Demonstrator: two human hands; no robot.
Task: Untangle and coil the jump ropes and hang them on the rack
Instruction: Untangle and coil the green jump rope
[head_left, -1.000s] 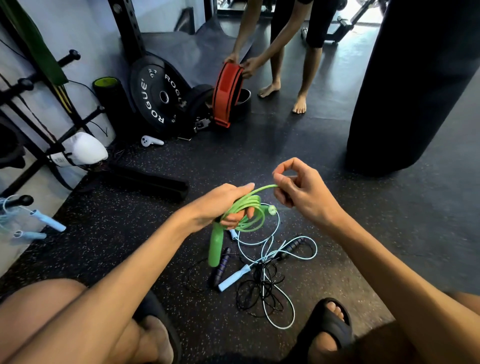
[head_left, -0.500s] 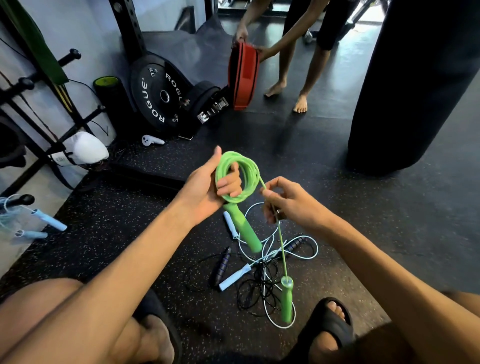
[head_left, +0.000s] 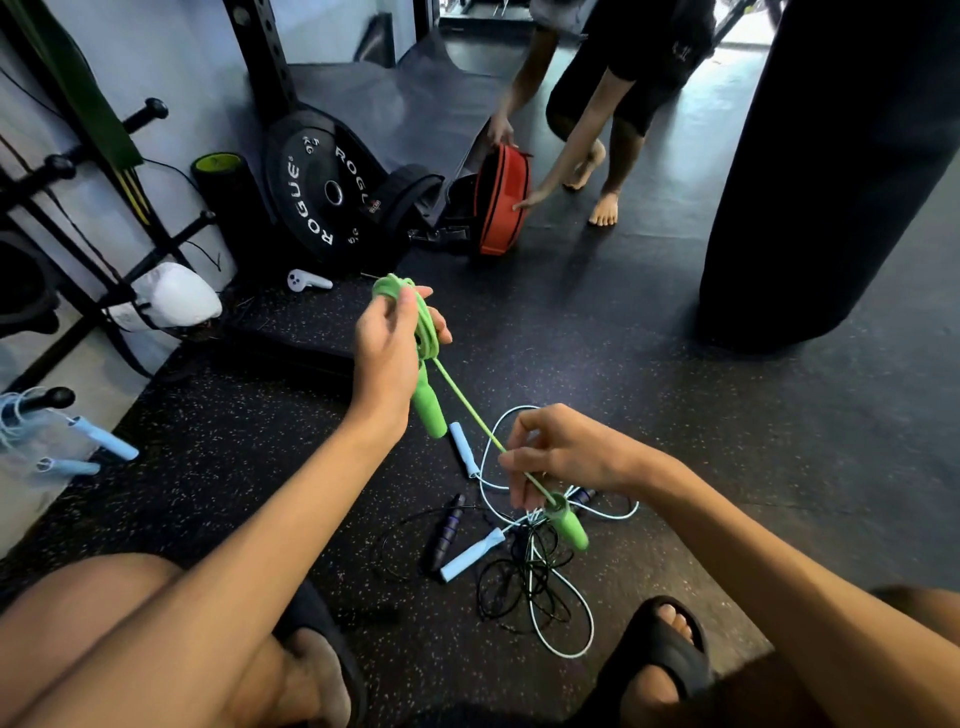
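My left hand (head_left: 387, 353) grips the coiled green jump rope (head_left: 415, 312) with one green handle (head_left: 430, 410) hanging below the fist. A straight length of green cord runs down to my right hand (head_left: 561, 457), which pinches it just above the second green handle (head_left: 569, 525). Below on the floor lies a tangle of a light blue rope (head_left: 566, 623) with blue handles (head_left: 470, 556) and a thin black rope (head_left: 509, 587) with a dark handle (head_left: 447, 530). The black rack (head_left: 57, 208) stands at the left; a coiled blue rope (head_left: 78, 441) hangs on a lower peg.
A black Rogue weight plate (head_left: 322, 197) leans at the back. Another person bends over a red bag (head_left: 501, 202). A large black punching bag (head_left: 831, 171) hangs at the right. A white controller (head_left: 306, 280) and white bag (head_left: 174, 296) lie near the rack. My sandalled feet flank the tangle.
My left hand has lifted the green coil higher and turned it edge-on. My right hand has slid down the cord to just above the second handle, which has risen off the floor.
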